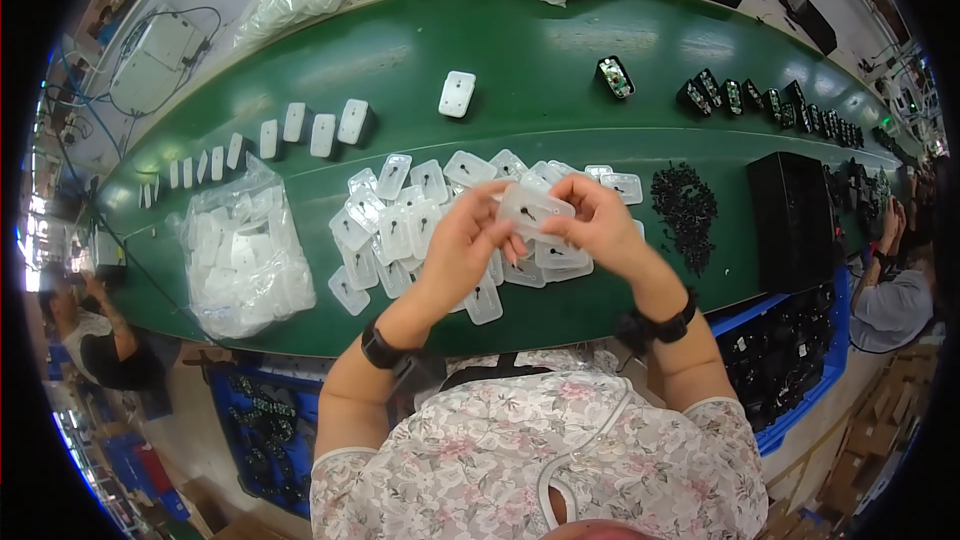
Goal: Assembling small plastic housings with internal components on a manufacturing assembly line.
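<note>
Between my two hands is a translucent white plastic cover (pixel 535 208) with a small black part at its middle. My left hand (pixel 475 240) grips its left edge, fingers bent. My right hand (pixel 600 225) pinches its right edge between thumb and fingers. Beneath and around both hands lies a heap of similar translucent covers (pixel 395 225), many with a small black part at the centre. To the right of the heap is a dark pile of small black parts (pixel 685 210), too small to make out singly.
A clear bag of white covers (pixel 245 265) lies left. White-topped units (pixel 323 135) and one white unit (pixel 457 94) stand beyond the heap. Black cases with circuit boards (pixel 616 78) line the far right. A black box (pixel 792 225) and blue crate (pixel 835 340) are at right. People sit at both sides.
</note>
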{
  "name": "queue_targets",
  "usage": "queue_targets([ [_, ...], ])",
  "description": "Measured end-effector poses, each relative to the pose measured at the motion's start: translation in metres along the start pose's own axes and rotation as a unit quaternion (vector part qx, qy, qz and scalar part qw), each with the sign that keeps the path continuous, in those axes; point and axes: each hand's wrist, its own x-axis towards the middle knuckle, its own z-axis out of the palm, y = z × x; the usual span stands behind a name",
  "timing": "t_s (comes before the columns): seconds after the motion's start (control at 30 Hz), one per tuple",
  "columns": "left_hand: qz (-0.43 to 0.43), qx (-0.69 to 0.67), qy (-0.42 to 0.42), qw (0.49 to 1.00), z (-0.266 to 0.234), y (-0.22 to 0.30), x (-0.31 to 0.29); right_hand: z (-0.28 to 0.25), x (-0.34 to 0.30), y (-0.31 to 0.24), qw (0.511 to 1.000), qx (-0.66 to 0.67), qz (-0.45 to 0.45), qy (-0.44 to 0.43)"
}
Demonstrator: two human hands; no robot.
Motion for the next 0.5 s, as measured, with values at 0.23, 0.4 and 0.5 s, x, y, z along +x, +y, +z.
queue_targets([
  [0.23,-0.067,0.224,0.001,0.972,-0.015,-0.027,0.114,-0.127,0.132,0.013,0.723,-0.542,-0.178,0.39],
  [0.4,0.107,0.441,0.028,0.891,0.004,-0.07,0.169,-0.152,0.17,0.018,0.74,-0.64,0.073,0.192],
  [0.5,0.013,0.441,-0.001,0.898,0.019,-0.076,0.188,-0.171,0.159,0.029,0.835,-0.475,0.038,0.274],
])
